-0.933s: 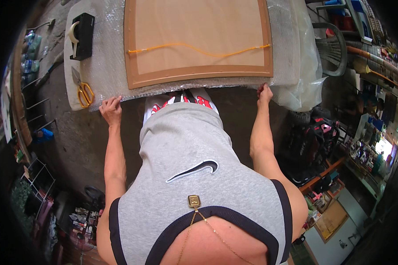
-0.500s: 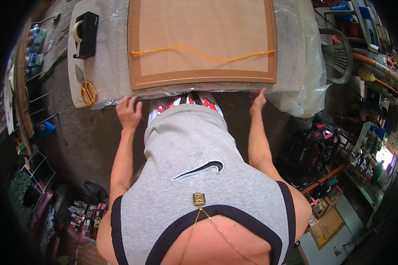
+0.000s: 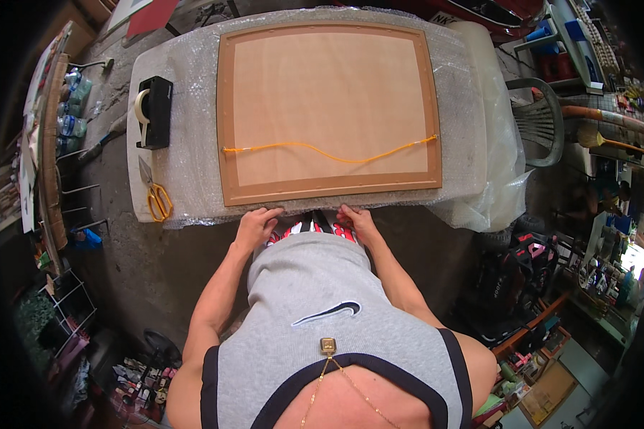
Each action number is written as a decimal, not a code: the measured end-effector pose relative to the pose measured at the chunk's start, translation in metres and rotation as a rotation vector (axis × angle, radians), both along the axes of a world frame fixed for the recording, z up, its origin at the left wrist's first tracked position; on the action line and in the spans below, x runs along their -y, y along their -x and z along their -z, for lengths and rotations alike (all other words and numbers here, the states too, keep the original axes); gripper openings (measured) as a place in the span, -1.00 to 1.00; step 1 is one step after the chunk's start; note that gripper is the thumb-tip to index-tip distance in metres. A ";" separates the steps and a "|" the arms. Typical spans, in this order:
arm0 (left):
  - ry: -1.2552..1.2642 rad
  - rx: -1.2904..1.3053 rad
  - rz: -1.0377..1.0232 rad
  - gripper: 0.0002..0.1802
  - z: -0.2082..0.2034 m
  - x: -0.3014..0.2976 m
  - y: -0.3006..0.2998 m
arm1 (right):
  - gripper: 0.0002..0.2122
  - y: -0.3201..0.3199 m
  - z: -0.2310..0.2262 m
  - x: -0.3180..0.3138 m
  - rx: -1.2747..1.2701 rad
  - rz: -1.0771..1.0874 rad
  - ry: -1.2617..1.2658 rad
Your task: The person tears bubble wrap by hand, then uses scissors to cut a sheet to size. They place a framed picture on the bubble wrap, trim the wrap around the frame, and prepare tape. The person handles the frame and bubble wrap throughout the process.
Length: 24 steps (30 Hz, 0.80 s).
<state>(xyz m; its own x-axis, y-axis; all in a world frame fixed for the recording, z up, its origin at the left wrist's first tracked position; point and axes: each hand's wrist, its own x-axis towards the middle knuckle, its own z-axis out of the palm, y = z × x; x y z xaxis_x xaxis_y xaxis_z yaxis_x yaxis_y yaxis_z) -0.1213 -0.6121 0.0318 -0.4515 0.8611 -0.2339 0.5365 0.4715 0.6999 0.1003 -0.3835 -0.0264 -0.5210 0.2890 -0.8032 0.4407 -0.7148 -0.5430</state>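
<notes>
A wooden picture frame (image 3: pixel 329 187) lies face down, its tan backing showing and a yellow cord (image 3: pixel 350 160) strung across it. Under it, bubble wrap (image 3: pixel 186 136) covers the table and hangs over the near edge. At that edge, just below the frame, my left hand (image 3: pixel 257 226) has its fingers curled onto the wrap's border. My right hand (image 3: pixel 359 221) pinches the same border a little to the right. The fingertips of both hands are partly hidden. Yellow-handled scissors (image 3: pixel 159 201) and a black tape dispenser (image 3: pixel 155 113) with a pale roll rest left of the frame.
Loose plastic wrap (image 3: pixel 504 164) droops off the table's right end, beside a dark green chair (image 3: pixel 540 118). A broom (image 3: pixel 594 137) lies farther right. Shelving with bottles (image 3: pixel 70 127) stands at the left. A red vehicle (image 3: pixel 479 11) is beyond the table.
Both hands have come inward along the near edge, closer together, and now take hold of the wrap. The view has tilted, so the table sits lower and its far edge shows.
</notes>
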 end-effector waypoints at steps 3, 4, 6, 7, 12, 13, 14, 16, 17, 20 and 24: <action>0.033 0.027 0.012 -0.69 0.009 0.014 0.000 | -0.70 -0.003 0.008 -0.001 -0.043 0.000 -0.022; 0.058 0.073 -0.022 -0.73 0.012 0.019 0.000 | -0.71 -0.003 0.009 -0.001 -0.064 -0.003 -0.034; 0.076 0.121 -0.091 -0.78 0.013 0.031 -0.003 | -0.74 -0.003 0.012 -0.003 -0.088 -0.023 -0.062; 0.049 0.123 -0.192 -0.82 0.011 0.039 -0.005 | -0.76 -0.004 0.013 -0.004 -0.089 -0.039 -0.079; -0.032 -0.174 -0.685 -0.78 -0.003 0.078 0.013 | -0.77 -0.014 0.025 -0.008 -0.045 -0.125 -0.162; -0.090 -0.297 -0.737 -0.79 -0.003 0.085 0.028 | -0.77 -0.019 0.029 -0.007 -0.013 -0.143 -0.216; 0.001 -0.366 -0.799 -0.80 -0.004 0.096 0.044 | -0.76 -0.024 0.033 -0.005 0.012 -0.169 -0.282; 0.058 -0.521 -0.899 -0.73 0.000 0.115 0.081 | -0.75 -0.036 0.040 -0.005 0.130 -0.145 -0.212; 0.049 -0.580 -0.945 -0.64 0.004 0.123 0.099 | -0.75 -0.042 0.042 -0.005 0.184 -0.138 -0.216; 0.268 -0.659 -1.031 -0.26 0.020 0.143 0.136 | -0.74 -0.058 0.042 -0.006 0.303 -0.165 -0.291; 0.524 -0.376 -1.199 0.00 0.037 0.160 0.165 | -0.75 -0.069 0.027 -0.004 0.392 -0.162 -0.374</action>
